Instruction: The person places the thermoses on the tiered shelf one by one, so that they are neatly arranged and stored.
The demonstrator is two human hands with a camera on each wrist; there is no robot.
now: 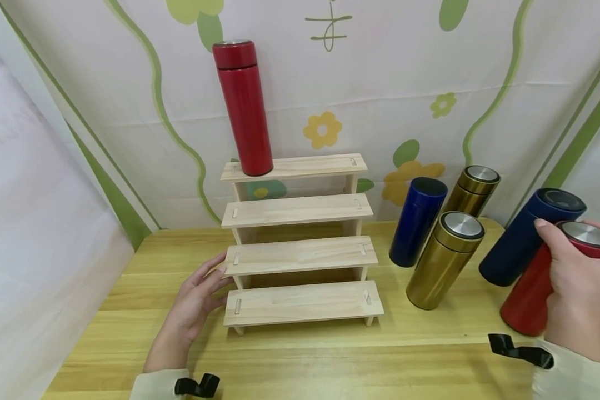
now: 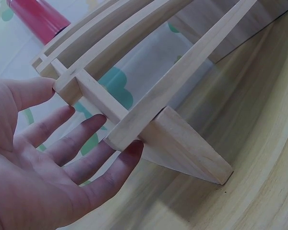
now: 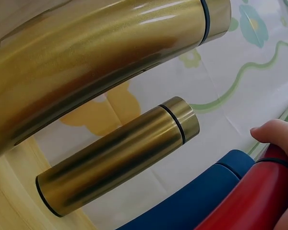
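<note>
My left hand (image 1: 192, 300) touches the left end of a four-step wooden display stand (image 1: 300, 304). In the left wrist view, its thumb and fingertips (image 2: 133, 148) rest at the ends of the boards, with the palm apart from the wood. A tall red thermos (image 1: 247, 116) stands upright on the top step, toward the left. At the far right my right hand (image 1: 582, 278) grips a second red thermos (image 1: 527, 294) around its upper part, below the silver-topped lid. Right beside that bottle stands a navy thermos (image 1: 512, 244), partly covered by it in the head view.
Between stand and right hand are a blue thermos (image 1: 414, 225), a gold thermos (image 1: 436, 272) and another gold one (image 1: 472, 191) behind. All share the wooden table (image 1: 300, 366). A patterned cloth (image 1: 380, 83) hangs close behind the stand.
</note>
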